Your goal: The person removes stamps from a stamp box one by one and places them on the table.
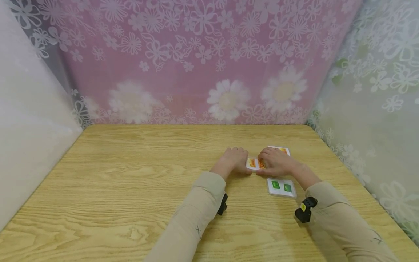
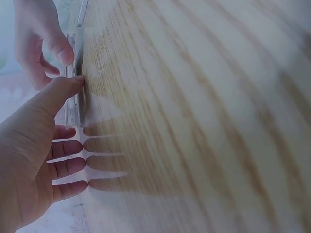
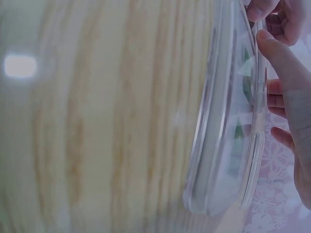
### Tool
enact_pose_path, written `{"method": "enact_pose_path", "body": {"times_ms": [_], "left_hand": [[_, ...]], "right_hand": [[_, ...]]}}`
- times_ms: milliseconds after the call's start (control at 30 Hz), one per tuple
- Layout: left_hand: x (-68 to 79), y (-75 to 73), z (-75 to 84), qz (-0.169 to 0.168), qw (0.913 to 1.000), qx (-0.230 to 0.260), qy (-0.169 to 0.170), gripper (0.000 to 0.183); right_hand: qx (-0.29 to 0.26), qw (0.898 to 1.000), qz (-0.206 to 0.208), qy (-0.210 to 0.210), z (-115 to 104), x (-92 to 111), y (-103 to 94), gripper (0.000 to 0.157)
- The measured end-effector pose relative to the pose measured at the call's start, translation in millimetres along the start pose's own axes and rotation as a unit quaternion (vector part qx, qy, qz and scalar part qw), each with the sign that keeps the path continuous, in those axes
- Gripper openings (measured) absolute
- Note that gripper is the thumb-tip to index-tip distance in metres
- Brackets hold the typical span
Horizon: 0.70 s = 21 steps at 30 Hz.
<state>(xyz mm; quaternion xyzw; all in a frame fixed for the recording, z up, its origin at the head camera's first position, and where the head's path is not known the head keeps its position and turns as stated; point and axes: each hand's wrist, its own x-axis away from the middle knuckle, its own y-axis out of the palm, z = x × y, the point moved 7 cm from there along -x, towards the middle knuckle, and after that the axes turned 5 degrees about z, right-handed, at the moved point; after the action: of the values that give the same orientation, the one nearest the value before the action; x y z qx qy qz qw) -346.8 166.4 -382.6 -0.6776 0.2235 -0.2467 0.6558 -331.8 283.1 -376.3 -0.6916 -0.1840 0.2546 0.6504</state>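
Observation:
A flat clear plastic case (image 1: 251, 163) with orange pictures on white lies on the wooden table, between the two hands in the head view. My left hand (image 1: 235, 159) grips its left end, thumb on the near edge. In the left wrist view the thumb (image 2: 70, 87) presses the case, while the other fingertips rest at the table surface. From the other side, my right hand (image 1: 276, 162) holds the right end between thumb and fingers and covers part of the orange picture. Nearer me lies a similar case (image 1: 280, 191) with two green pictures, just below the right hand.
Behind the right hand, another white case (image 1: 284, 150) with an orange picture is partly hidden. The wooden table (image 1: 124, 189) reaches back to a pink flowered curtain (image 1: 183, 72). A pale curtain (image 1: 376, 109) hangs along the right edge and a white one (image 1: 32, 120) along the left.

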Motion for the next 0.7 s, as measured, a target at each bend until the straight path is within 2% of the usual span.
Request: {"method": "enact_pose_path", "body": {"times_ms": [700], "left_hand": [[-0.5,0.8,-5.1,-0.005,0.9992,0.041,-0.005,0.070]], "right_hand": [[-0.017,1.000,0.003,0.008,2.8,-4.9,0.1,0.054]]}}
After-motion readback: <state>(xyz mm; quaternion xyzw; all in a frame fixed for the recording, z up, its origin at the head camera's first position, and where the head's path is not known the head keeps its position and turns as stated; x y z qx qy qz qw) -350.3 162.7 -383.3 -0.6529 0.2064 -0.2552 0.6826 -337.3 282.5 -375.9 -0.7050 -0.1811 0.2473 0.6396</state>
